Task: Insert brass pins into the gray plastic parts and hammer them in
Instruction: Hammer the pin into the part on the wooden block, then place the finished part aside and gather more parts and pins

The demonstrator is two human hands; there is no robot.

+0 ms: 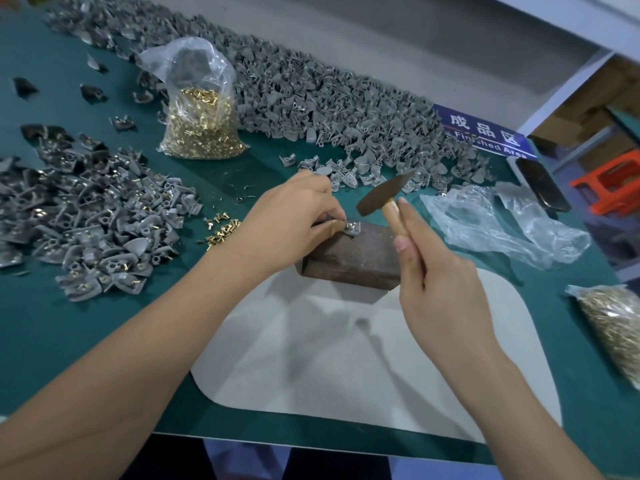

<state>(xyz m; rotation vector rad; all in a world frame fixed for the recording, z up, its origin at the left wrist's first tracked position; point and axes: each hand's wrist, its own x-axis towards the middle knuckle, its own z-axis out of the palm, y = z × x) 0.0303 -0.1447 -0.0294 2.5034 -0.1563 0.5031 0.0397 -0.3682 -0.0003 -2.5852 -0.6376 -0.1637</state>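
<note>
Nearest, two hands work over one rusty block (353,252) on a pale mat (311,358); the right hand (440,282) grips one wooden-handled hammer (384,199), raised just above the single gray part (351,227) that the left hand (294,216) pinches on the block's far edge. Left of the left hand lie loose pins (221,230) and a pinned pile (90,220); beyond the hands, one pin bag (201,126), then a long gray heap (329,105).

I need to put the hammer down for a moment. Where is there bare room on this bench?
The white mat in front of the block is bare. So is the green strip between the pin bag and the left hand. The left pile and back heap are crowded.
</note>
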